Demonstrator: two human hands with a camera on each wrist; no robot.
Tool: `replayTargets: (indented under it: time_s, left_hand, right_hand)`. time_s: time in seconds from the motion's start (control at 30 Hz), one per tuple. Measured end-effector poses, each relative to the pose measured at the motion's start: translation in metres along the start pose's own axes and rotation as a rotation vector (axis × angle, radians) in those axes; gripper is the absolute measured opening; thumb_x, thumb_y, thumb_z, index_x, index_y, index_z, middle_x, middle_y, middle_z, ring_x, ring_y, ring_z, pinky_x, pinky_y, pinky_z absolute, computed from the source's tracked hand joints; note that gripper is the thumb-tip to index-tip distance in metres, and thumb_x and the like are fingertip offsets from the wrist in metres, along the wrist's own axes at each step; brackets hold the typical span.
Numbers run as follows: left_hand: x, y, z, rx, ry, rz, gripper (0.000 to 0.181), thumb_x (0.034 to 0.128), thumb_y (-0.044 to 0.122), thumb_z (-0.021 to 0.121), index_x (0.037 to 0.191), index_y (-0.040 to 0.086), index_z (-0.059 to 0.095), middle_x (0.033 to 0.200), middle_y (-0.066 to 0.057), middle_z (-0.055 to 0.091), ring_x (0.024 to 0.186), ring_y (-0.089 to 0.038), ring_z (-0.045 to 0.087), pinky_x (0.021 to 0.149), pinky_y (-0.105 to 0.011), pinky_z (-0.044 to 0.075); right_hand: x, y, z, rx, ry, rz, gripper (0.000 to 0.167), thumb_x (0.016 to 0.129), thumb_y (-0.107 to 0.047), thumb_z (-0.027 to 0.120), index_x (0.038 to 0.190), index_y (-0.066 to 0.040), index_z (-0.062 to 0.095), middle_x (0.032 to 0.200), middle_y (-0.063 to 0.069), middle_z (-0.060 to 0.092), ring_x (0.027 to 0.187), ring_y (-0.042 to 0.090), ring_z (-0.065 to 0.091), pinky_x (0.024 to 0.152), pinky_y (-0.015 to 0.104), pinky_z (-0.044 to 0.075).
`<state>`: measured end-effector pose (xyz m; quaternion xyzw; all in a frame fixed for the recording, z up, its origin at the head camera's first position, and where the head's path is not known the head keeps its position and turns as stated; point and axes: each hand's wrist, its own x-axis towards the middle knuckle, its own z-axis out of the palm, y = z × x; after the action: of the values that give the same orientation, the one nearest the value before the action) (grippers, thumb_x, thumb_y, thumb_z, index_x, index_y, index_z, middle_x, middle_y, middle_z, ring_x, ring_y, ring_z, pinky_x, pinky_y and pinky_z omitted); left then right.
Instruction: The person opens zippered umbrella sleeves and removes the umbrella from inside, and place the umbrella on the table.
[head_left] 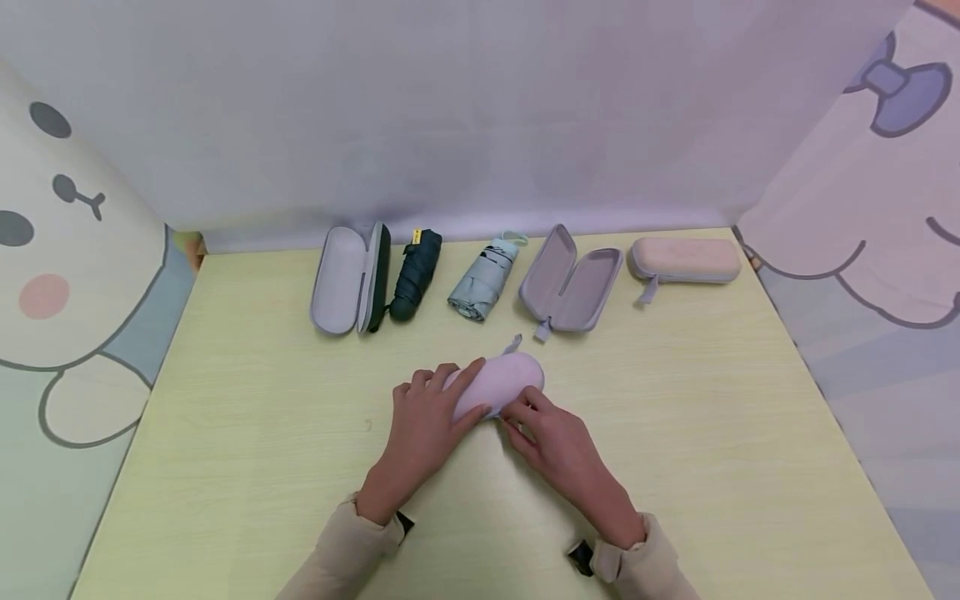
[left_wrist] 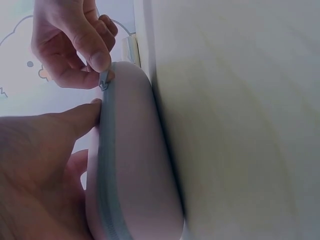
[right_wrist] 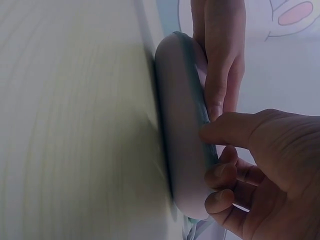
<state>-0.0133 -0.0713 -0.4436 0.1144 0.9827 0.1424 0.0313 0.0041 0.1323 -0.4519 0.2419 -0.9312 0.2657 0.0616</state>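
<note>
A pale pink hard zip case point(head_left: 501, 383) lies shut on the table in front of the person, with a small strap point(head_left: 513, 343) at its far side. The left hand point(head_left: 429, 421) holds it from the left, fingers spread over the top and thumb on the near side. At the near right edge, the right hand point(head_left: 557, 437) pinches the zipper pull. In the left wrist view, the pull point(left_wrist: 103, 80) sits between thumb and finger, near one end of the grey zip band point(left_wrist: 106, 160). The right wrist view shows the right thumb along the case's point(right_wrist: 180, 115) seam.
Along the back of the table point(head_left: 247, 417) stand an open case with a dark shell point(head_left: 337, 283), a dark folded umbrella point(head_left: 416, 275), a light blue folded umbrella point(head_left: 483, 279), an open grey-lined case point(head_left: 588, 292) and a shut peach case point(head_left: 686, 258). A pale curtain point(head_left: 465, 125) hangs behind.
</note>
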Motion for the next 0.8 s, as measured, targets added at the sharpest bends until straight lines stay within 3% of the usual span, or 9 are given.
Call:
replayTargets:
  time_s: [0.3,0.8]
  left_hand:
    - [0.001,0.002,0.004,-0.013,0.017,0.002,0.067,0.0973,0.06,0.064,0.157,0.038,0.044,0.141,-0.005,0.061,0.123,-0.037,0.057,0.096,-0.062,0.048]
    - [-0.01,0.008,-0.006,-0.03,-0.056,-0.054,0.07,0.0992,0.055,0.064,0.161,0.033,0.04,0.141,-0.009,0.06,0.12,-0.038,0.058,0.091,-0.059,0.051]
  right_hand:
    - [0.003,-0.003,0.002,0.026,-0.027,0.008,0.007,0.091,-0.016,0.082,0.095,-0.02,0.077,0.09,-0.008,0.055,0.062,0.001,0.045,0.055,0.018,0.04]
    - [0.002,0.008,-0.002,0.032,-0.079,0.005,0.011,0.09,-0.016,0.083,0.097,-0.021,0.076,0.096,-0.007,0.06,0.069,0.003,0.051,0.059,0.018,0.043]
